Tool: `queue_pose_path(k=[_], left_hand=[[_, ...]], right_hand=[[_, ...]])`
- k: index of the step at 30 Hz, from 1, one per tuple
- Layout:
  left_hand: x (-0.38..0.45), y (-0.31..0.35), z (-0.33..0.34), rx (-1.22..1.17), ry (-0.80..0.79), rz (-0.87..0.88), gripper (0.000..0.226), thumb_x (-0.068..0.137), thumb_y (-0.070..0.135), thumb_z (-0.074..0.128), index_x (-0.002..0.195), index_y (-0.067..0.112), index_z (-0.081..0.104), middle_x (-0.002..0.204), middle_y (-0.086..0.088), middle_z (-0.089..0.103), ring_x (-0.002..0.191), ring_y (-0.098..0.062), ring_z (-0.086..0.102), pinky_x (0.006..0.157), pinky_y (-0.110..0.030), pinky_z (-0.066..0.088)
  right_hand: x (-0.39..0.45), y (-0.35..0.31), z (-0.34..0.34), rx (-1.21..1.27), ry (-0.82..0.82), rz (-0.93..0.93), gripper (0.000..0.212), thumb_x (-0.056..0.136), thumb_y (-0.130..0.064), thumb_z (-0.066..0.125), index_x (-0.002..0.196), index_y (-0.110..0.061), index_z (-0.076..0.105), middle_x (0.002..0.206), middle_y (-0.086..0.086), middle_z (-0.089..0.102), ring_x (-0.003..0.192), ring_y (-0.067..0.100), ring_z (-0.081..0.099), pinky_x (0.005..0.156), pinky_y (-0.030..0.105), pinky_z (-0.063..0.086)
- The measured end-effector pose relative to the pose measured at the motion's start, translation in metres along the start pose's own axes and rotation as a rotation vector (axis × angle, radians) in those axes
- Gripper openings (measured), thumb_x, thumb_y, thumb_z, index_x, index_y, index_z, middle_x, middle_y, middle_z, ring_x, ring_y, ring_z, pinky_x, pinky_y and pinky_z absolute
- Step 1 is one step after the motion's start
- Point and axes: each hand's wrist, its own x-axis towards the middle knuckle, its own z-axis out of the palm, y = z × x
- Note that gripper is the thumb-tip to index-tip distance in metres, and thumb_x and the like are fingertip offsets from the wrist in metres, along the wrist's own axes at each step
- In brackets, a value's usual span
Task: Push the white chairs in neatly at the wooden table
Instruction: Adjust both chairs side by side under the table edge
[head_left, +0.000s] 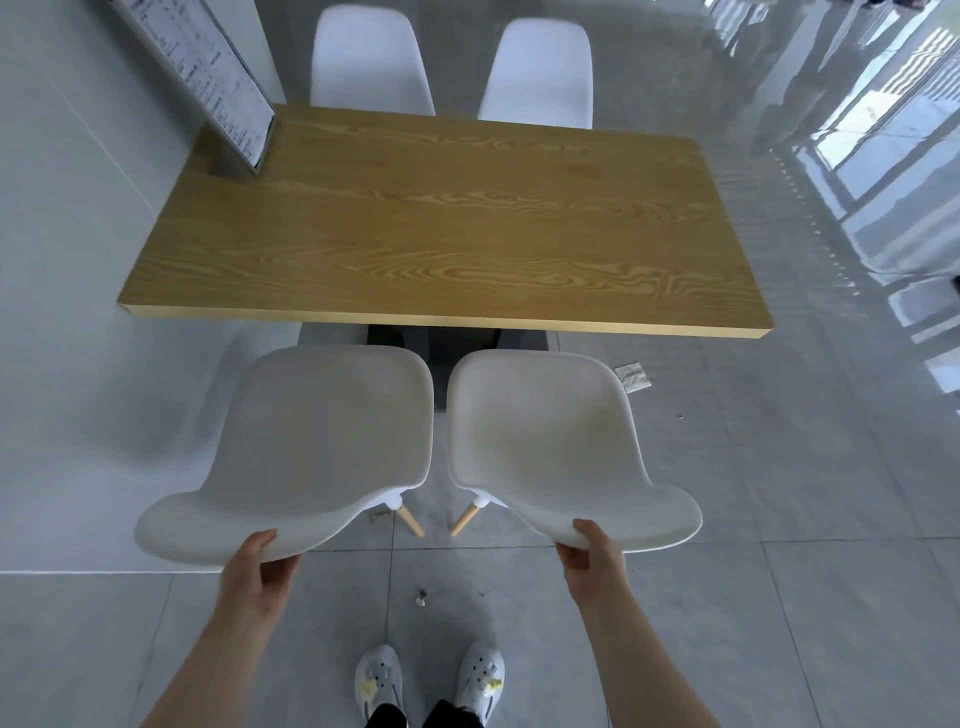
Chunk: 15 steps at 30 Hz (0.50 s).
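Note:
A rectangular wooden table (441, 223) stands in front of me. Two white shell chairs sit side by side on its near side, their seat fronts just short of the table's near edge. My left hand (257, 571) grips the top of the backrest of the left chair (322, 431). My right hand (592, 556) grips the backrest top of the right chair (545, 436). Two more white chairs, the far left chair (369, 57) and the far right chair (540, 73), stand tucked against the table's far edge.
A framed menu board (208, 78) leans on the table's far left corner against a white wall (62, 260) on the left. A small wrapper (632, 375) and small bits of litter (422, 597) lie on the grey tiled floor. My shoes (431, 680) are below.

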Motion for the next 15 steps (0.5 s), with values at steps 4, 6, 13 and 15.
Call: queue_pose_path(k=[4, 6, 13, 15], left_hand=[[-0.003, 0.001, 0.005, 0.033, 0.065, -0.005, 0.026, 0.088, 0.0, 0.047, 0.093, 0.023, 0.058, 0.097, 0.002, 0.062, 0.091, -0.015, 0.06, 0.059, -0.029, 0.059], [-0.007, 0.0, 0.007, 0.044, 0.075, -0.005, 0.024, 0.088, -0.001, 0.047, 0.09, 0.021, 0.057, 0.093, 0.002, 0.062, 0.087, -0.015, 0.059, 0.056, -0.028, 0.058], [-0.011, 0.001, 0.008, 0.042, 0.102, -0.023, 0.023, 0.089, -0.001, 0.046, 0.087, 0.02, 0.054, 0.09, 0.001, 0.061, 0.083, -0.014, 0.058, 0.05, -0.027, 0.057], [-0.009, 0.002, 0.008, 0.067, 0.115, -0.016, 0.019, 0.089, 0.0, 0.046, 0.086, 0.018, 0.053, 0.09, 0.0, 0.059, 0.081, -0.014, 0.058, 0.049, -0.027, 0.057]], right_hand=[[-0.001, 0.001, -0.001, 0.008, 0.017, 0.014, 0.037, 0.082, 0.008, 0.052, 0.114, -0.009, 0.053, 0.097, 0.007, 0.061, 0.085, 0.024, 0.061, 0.053, 0.027, 0.058], [-0.001, 0.002, -0.002, 0.016, 0.011, 0.016, 0.041, 0.082, 0.008, 0.052, 0.118, -0.011, 0.05, 0.098, 0.006, 0.061, 0.086, 0.023, 0.061, 0.053, 0.027, 0.058], [0.001, 0.001, -0.007, 0.015, -0.003, 0.008, 0.04, 0.083, 0.008, 0.052, 0.118, -0.011, 0.05, 0.095, 0.007, 0.06, 0.084, 0.023, 0.06, 0.051, 0.027, 0.057], [0.002, 0.002, -0.007, 0.0, -0.003, 0.01, 0.04, 0.083, 0.007, 0.053, 0.118, -0.01, 0.051, 0.099, 0.007, 0.06, 0.085, 0.023, 0.061, 0.053, 0.028, 0.058]])
